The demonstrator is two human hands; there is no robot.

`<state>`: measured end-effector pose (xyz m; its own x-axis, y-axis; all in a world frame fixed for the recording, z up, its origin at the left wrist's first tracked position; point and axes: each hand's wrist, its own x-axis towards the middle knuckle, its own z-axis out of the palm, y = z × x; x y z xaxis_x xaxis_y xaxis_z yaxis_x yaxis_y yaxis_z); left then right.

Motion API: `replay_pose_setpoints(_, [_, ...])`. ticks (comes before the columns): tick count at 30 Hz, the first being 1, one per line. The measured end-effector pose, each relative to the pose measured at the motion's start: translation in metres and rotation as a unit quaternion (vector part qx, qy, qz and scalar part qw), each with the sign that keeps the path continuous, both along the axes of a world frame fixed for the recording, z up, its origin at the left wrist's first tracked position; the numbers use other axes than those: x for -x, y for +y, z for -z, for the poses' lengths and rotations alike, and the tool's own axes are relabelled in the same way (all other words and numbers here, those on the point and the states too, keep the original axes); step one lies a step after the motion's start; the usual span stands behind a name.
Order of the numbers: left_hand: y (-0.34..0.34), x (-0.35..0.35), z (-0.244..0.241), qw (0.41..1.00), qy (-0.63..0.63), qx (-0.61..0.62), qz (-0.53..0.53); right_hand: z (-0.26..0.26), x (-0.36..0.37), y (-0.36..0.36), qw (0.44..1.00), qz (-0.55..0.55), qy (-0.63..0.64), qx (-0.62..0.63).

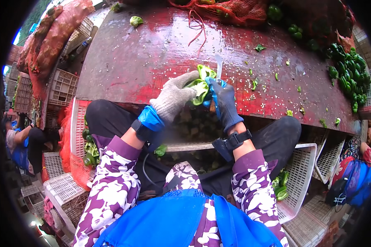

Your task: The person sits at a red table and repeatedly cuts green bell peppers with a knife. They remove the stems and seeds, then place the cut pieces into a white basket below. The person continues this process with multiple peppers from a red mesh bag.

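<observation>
Over the near edge of a red, seed-strewn table (123,61), my left hand (176,92) in a pale knit glove grips a split green bell pepper (201,88). Its light inner flesh faces up, in two parts. My right hand (224,103), in a dark blue coated glove, holds a knife (219,66) with its blade pointing away from me. The fingertips of that hand also touch the pepper's right side. Part of the knife's wooden handle shows below the fingers; the rest is hidden by the glove.
Whole green peppers (349,74) are heaped at the table's right end. A red mesh sack (235,12) lies at the far edge. White plastic crates (300,179) with peppers flank my legs. One person (21,142) sits at far left, another (352,179) at far right.
</observation>
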<state>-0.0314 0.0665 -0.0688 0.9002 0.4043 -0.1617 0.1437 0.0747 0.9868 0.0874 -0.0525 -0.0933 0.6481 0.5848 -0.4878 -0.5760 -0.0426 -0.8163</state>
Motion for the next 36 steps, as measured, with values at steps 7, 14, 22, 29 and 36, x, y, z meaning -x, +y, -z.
replay_pose_setpoints(7, [0.001, -0.008, -0.006, 0.97, -0.036, 0.212, -0.112, 0.023, -0.005, -0.015, 0.987, 0.023, 0.108, -0.121])
replay_pose_setpoints(14, [-0.025, -0.016, 0.01, 0.985, -0.043, 0.058, -0.157, 0.02, 0.02, -0.025, 0.999, 0.003, -0.034, -0.039])
replay_pose_setpoints(22, [-0.007, -0.012, -0.005, 0.84, -0.044, -0.535, -0.077, -0.005, 0.008, -0.033, 0.999, 0.013, -0.04, 0.005])
replay_pose_setpoints(29, [0.006, -0.016, 0.01, 0.847, -0.066, -0.51, 0.136, -0.005, 0.0, -0.04, 0.995, -0.019, -0.082, 0.059])
replay_pose_setpoints(36, [0.0, -0.02, -0.011, 0.806, -0.084, -0.573, 0.119, -0.013, -0.011, -0.045, 0.993, -0.06, -0.102, 0.026])
